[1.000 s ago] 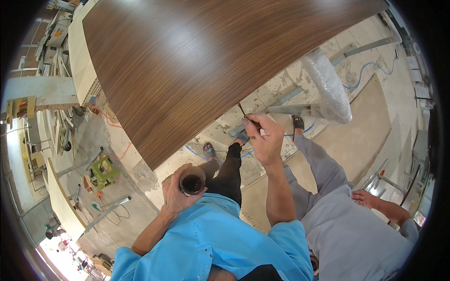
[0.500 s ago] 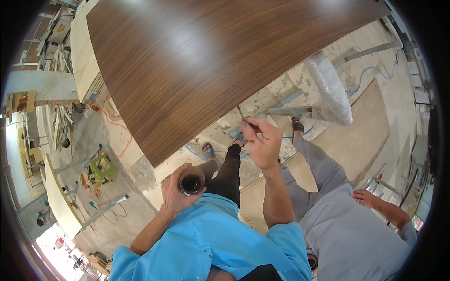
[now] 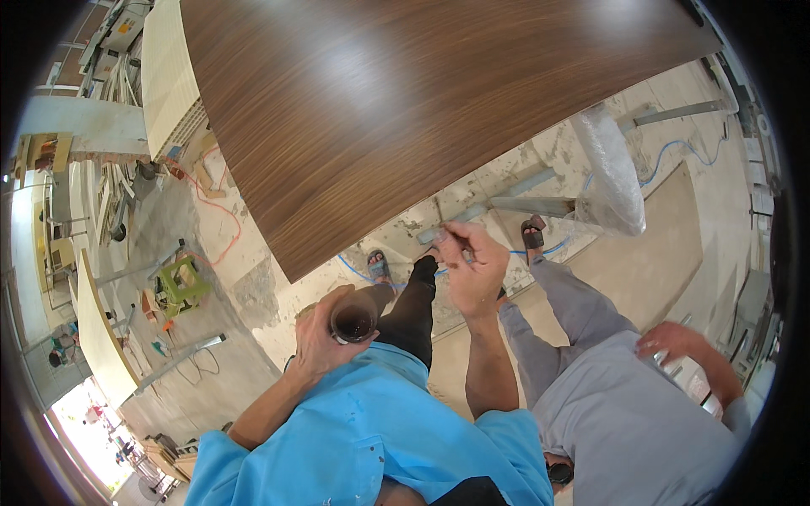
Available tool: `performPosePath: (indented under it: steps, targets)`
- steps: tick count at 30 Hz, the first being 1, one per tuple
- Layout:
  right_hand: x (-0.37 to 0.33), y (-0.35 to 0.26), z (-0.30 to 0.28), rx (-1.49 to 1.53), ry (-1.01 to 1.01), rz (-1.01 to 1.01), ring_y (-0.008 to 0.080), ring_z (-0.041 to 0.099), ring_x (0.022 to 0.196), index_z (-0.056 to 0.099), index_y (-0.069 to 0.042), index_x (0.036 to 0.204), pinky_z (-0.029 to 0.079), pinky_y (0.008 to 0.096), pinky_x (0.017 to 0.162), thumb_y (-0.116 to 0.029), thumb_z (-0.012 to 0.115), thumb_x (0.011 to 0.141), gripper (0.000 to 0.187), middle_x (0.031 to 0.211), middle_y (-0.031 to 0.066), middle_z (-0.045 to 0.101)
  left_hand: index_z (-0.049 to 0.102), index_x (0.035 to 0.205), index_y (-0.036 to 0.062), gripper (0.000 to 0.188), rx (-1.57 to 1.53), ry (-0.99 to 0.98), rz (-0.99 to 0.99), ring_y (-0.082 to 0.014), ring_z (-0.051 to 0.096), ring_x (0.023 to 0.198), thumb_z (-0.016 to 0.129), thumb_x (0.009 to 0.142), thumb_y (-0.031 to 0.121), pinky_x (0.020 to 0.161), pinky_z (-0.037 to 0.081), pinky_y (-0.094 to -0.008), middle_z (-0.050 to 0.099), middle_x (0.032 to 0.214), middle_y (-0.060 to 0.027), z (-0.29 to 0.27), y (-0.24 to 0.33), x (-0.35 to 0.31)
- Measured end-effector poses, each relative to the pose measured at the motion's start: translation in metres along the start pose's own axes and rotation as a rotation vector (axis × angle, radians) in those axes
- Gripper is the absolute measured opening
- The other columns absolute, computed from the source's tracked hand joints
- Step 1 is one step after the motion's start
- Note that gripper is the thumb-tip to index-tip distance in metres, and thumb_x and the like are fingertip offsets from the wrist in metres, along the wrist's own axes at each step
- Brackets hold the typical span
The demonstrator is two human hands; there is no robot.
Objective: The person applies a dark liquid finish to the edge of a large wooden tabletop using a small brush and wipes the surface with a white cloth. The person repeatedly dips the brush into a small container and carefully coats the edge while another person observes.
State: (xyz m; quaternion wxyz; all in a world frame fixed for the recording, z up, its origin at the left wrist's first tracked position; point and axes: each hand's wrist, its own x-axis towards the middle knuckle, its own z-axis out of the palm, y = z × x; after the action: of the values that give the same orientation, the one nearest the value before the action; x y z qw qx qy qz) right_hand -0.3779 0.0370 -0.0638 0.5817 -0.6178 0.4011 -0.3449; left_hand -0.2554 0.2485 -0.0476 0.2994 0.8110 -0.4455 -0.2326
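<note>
My left hand (image 3: 319,339) is wrapped round a clear cup (image 3: 354,319) with dark brown liquid in it, held at waist height in front of my blue shirt. My right hand (image 3: 474,268) is raised just off the near edge of a large board (image 3: 363,126) with dark wood grain. Its thumb and fingers are pinched together. A thin dark line shows by the fingertips, but whether it is a slim stick in the pinch or a mark on the floor behind I cannot tell. Neither hand touches the board.
A co-worker in grey (image 3: 624,405) stands close on my right. Beyond the board's near edge are metal bars (image 3: 531,205), a plastic-wrapped bundle (image 3: 609,173) and a blue hose (image 3: 675,145). A green stool (image 3: 181,285) and stacked pale panels (image 3: 173,80) are at left.
My right hand has drawn slightly back from the board's edge, still pinched. The cup remains in my left hand. The co-worker's hand has lifted. The whole view has shifted a little.
</note>
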Motion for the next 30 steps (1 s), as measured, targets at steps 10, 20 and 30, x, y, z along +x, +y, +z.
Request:
performPosePath:
  steps: [10, 20, 30]
  targets:
    - [-0.011, -0.001, 0.015, 0.002, -0.094, -0.034, 0.0067, 0.058, 0.062, 0.066, 0.004, 0.094, 0.048, 0.0219, 0.057, 0.0, 0.069, 0.087, 0.009, 0.073, 0.0058, 0.066, 0.051, 0.125, 0.0036, 0.081, -0.005, 0.01, 0.022, -0.0291, 0.069, 0.097, 0.091, 0.058, 0.025, 0.084, 0.055, -0.038, 0.069, 0.11, -0.0141, -0.003, -0.005, -0.007]
    - [-0.014, -0.002, 0.026, -0.017, -0.126, 0.022, 0.0058, 0.055, 0.064, 0.066, 0.002, 0.092, 0.045, 0.0221, 0.058, -0.001, 0.072, 0.085, 0.009, 0.074, 0.0026, 0.066, 0.051, 0.126, 0.0034, 0.081, -0.026, 0.007, 0.015, -0.0296, 0.069, 0.097, 0.091, 0.058, 0.026, 0.085, 0.055, -0.0381, 0.069, 0.109, -0.0142, -0.005, -0.009, -0.009]
    - [-0.015, -0.004, 0.029, 0.033, -0.086, 0.093, 0.007, 0.059, 0.066, 0.066, 0.001, 0.089, 0.046, 0.0219, 0.059, 0.0, 0.07, 0.084, 0.007, 0.073, 0.0035, 0.066, 0.052, 0.125, 0.0034, 0.081, -0.021, 0.025, -0.01, -0.0293, 0.069, 0.099, 0.091, 0.058, 0.025, 0.086, 0.055, -0.0382, 0.068, 0.112, -0.0144, -0.006, -0.009, -0.01]
